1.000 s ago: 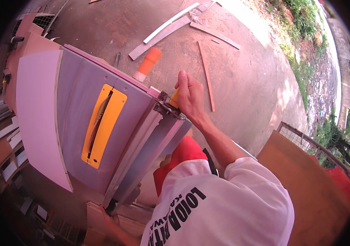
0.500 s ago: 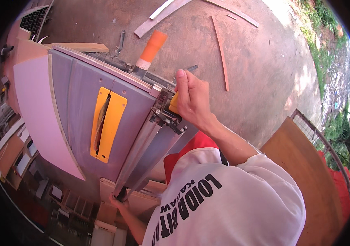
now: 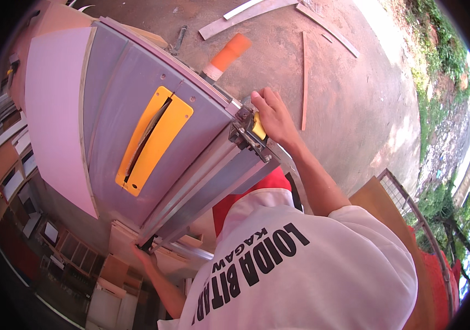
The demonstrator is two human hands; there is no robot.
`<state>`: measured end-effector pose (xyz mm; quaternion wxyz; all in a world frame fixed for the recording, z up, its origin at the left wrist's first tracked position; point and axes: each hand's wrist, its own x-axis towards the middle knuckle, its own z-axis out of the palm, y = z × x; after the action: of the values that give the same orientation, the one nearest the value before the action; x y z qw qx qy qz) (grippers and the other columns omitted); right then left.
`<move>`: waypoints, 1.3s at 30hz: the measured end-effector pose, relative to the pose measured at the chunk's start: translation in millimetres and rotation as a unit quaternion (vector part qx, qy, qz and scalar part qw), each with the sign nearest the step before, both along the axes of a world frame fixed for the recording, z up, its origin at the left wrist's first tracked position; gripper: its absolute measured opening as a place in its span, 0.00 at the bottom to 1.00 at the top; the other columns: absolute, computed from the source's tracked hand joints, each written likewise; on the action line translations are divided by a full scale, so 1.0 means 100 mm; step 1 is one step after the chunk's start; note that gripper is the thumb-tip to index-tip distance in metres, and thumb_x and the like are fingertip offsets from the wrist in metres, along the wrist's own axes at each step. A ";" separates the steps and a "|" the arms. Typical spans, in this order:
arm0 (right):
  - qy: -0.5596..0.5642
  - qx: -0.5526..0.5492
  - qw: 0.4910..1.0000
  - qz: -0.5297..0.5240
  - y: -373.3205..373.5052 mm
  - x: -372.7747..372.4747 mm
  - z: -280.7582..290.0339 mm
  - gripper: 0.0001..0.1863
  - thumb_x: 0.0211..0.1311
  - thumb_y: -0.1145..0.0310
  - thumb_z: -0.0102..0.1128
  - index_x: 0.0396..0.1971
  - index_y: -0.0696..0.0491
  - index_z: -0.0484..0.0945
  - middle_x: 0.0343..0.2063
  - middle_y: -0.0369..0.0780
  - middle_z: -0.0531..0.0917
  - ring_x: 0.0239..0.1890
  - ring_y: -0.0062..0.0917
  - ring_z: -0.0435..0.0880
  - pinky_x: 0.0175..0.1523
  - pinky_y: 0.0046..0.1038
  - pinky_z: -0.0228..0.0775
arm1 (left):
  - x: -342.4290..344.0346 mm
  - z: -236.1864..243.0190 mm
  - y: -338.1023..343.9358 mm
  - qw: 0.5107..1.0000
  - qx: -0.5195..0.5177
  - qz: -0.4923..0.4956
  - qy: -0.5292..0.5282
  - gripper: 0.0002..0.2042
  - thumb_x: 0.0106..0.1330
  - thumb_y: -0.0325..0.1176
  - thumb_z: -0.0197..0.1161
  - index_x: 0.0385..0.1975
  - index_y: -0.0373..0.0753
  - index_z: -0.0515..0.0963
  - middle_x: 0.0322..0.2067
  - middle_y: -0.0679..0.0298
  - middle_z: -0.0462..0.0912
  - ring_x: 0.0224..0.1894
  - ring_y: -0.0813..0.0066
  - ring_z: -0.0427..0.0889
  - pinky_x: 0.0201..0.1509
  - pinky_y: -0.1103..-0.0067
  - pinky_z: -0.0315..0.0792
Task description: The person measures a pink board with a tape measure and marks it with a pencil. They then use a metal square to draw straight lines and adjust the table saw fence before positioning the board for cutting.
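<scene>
A table saw with a grey top (image 3: 115,110) stands before me, its blade (image 3: 148,135) rising through a yellow insert plate (image 3: 163,144). The metal rip fence (image 3: 191,179) runs along the top's right side. At its upper end, my right hand (image 3: 272,116) is closed at the yellow lever (image 3: 258,126) of the fence clamp (image 3: 246,132); the fingertips are hidden. My left hand (image 3: 144,256) grips the black end piece (image 3: 146,243) at the fence's other end, fingers partly hidden beneath it.
A pale panel (image 3: 56,115) lies left of the saw top. An orange tube (image 3: 229,54) juts out beyond the saw's edge. Wood strips (image 3: 304,82) lie on the concrete floor (image 3: 350,104). A brown board (image 3: 391,220) stands at right; wooden shelving (image 3: 75,252) is at lower left.
The view has shifted, placing the saw top higher. More of the yellow lever shows now beside my right hand. My left hand keeps its hold on the fence end.
</scene>
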<state>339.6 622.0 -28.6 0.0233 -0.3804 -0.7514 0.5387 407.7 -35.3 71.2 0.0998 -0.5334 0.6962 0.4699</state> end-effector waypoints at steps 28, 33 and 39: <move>0.012 -0.518 0.838 0.170 0.06 -0.22 0.13 0.52 0.71 0.27 0.43 0.76 0.59 0.56 0.70 0.47 0.70 0.69 0.38 0.72 0.73 0.41 0.64 | 0.08 0.20 -0.08 0.973 0.174 -0.136 0.063 0.33 0.72 0.62 0.60 0.57 0.35 0.80 0.54 0.63 0.83 0.57 0.73 0.77 0.68 0.74 0.63; 0.075 -0.039 0.994 0.062 0.49 -0.12 0.11 0.42 0.77 0.36 0.43 0.60 0.66 0.74 0.56 0.50 0.80 0.55 0.37 0.80 0.63 0.39 0.70 | 0.26 0.02 -0.21 0.968 0.192 -0.105 0.125 0.34 0.72 0.63 0.59 0.62 0.35 0.77 0.61 0.59 0.80 0.65 0.68 0.74 0.71 0.73 0.61; 0.261 0.258 0.886 0.282 -1.09 0.76 1.66 0.17 0.76 0.61 0.58 0.50 0.60 0.81 0.46 0.44 0.85 0.50 0.33 0.83 0.56 0.37 0.73 | 1.23 -0.33 -0.07 0.955 -0.048 0.020 0.291 0.39 0.71 0.63 0.60 0.69 0.34 0.68 0.68 0.51 0.71 0.70 0.57 0.70 0.75 0.67 0.59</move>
<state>415.6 513.2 137.9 0.1632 0.0216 -0.9063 0.3893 530.2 -42.6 37.8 -0.1423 -0.3916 0.7057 0.5730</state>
